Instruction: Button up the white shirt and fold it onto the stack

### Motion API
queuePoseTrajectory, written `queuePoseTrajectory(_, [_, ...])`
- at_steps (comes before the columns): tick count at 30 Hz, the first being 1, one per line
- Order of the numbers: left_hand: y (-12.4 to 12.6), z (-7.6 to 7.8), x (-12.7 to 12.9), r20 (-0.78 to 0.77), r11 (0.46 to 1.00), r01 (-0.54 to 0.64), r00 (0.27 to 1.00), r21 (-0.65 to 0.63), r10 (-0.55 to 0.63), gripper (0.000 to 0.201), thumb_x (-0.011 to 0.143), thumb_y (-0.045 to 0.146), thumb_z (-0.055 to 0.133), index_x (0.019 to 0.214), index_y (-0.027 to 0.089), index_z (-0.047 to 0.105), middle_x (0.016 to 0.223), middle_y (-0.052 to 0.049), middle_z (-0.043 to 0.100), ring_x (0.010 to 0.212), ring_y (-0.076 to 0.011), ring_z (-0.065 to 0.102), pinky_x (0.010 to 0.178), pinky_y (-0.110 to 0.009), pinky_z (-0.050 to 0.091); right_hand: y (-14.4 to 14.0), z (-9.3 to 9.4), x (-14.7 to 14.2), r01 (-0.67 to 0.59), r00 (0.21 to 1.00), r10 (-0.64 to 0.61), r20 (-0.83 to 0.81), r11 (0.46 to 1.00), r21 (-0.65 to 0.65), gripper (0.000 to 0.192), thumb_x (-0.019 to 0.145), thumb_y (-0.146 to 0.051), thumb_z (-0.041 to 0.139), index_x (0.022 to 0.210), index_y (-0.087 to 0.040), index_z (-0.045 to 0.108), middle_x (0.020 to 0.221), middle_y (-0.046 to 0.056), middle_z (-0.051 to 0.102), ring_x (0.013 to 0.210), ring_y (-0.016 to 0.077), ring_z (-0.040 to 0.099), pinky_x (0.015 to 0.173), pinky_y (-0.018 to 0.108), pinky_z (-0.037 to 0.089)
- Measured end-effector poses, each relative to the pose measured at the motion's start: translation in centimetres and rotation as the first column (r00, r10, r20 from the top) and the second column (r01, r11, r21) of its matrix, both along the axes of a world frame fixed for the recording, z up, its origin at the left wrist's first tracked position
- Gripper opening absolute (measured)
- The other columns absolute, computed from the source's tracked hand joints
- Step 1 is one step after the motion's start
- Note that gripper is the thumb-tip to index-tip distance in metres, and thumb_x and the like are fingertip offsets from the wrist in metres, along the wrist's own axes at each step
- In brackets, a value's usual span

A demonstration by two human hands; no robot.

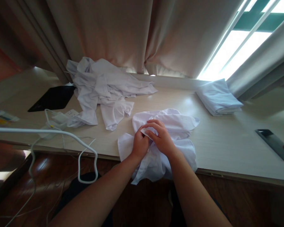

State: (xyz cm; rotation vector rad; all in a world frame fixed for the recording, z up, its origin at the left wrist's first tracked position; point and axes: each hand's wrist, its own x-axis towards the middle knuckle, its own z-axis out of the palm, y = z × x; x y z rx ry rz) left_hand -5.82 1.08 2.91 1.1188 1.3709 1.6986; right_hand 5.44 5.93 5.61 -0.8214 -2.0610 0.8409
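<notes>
Both hands, the left hand (139, 143) and right hand (161, 136), pinch a fold of a white shirt (170, 138) lying at the worktop's (227, 145) near edge, part overhanging. It looks light, soft, limp; best gripped along seams.

Both hands, left hand (139, 143) and right hand (161, 137), pinch a white garment (177, 126) on the table (227, 145).

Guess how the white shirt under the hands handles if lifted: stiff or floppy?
Likely floppy: the shirt lies crumpled and droops over the table edge. Probably light, thin cloth. Both hands, left and right, pinch it, so it should bunch easily.
</notes>
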Motion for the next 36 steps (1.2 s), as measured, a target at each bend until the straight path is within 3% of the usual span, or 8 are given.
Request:
queuePoseTrajectory(13, [-0.2,-0.1,0.1,-0.003,0.999,0.039,0.999,-0.035,-0.039,0.015,0.092,0.028,0.056,0.099,0.019,0.065,0.097,-0.004,0.069,0.092,-0.0183,0.062,0.084,-0.029,0.048,-0.3,0.4,0.4,0.033,0.995,-0.035,-0.092,0.999,-0.022,0.012,0.094,-0.029,0.062,0.101,-0.027,0.071,0.114,0.007,0.065,0.113,0.0236,0.058,0.103,0.043,0.044])
queuePoseTrajectory(18, [0.4,-0.6,-0.6,0.152,0.995,0.011,0.988,-0.097,0.004,0.024,0.091,0.042,0.06,0.096,0.019,0.063,0.089,-0.002,0.065,0.081,-0.0148,0.059,0.074,-0.025,0.048,-0.4,0.9,1.0,0.164,0.963,-0.173,-0.207,0.985,-0.059,0.011,0.095,-0.026,0.058,0.098,-0.025,0.068,0.101,0.005,0.067,0.101,0.0212,0.061,0.095,0.038,0.047])
queuePoseTrajectory(23, [0.8,-0.7,-0.8,0.306,0.992,-0.014,0.951,-0.122,0.051,0.029,0.088,0.047,0.063,0.093,0.018,0.061,0.083,-0.001,0.063,0.074,-0.013,0.059,0.069,-0.023,0.048,-0.4,0.8,1.7,0.204,0.965,-0.214,-0.148,0.975,-0.086,0.012,0.096,-0.031,0.058,0.097,-0.025,0.068,0.097,0.003,0.068,0.096,0.0212,0.062,0.09,0.037,0.046])
queuePoseTrajectory(30, [0.4,-0.2,-0.4,0.416,0.991,0.097,0.908,-0.095,-0.049,0.03,0.084,0.044,0.07,0.095,0.017,0.062,0.081,0.0,0.063,0.07,-0.0109,0.058,0.063,-0.021,0.047,-0.4,0.4,1.8,0.143,0.985,-0.146,-0.089,0.989,-0.042,0.01,0.093,-0.027,0.06,0.094,-0.024,0.069,0.094,0.004,0.068,0.094,0.0215,0.061,0.089,0.036,0.045])
queuePoseTrajectory(36, [0.0,0.6,-0.3,0.568,0.958,0.261,0.809,-0.122,-0.148,0.039,0.077,0.042,0.08,0.1,0.016,0.063,0.076,0.0,0.064,0.065,-0.0102,0.06,0.062,-0.022,0.047,-0.4,0.4,1.7,0.158,0.984,-0.161,-0.078,0.986,-0.046,0.011,0.095,-0.028,0.058,0.093,-0.023,0.068,0.094,0.004,0.068,0.094,0.0209,0.061,0.088,0.035,0.046])
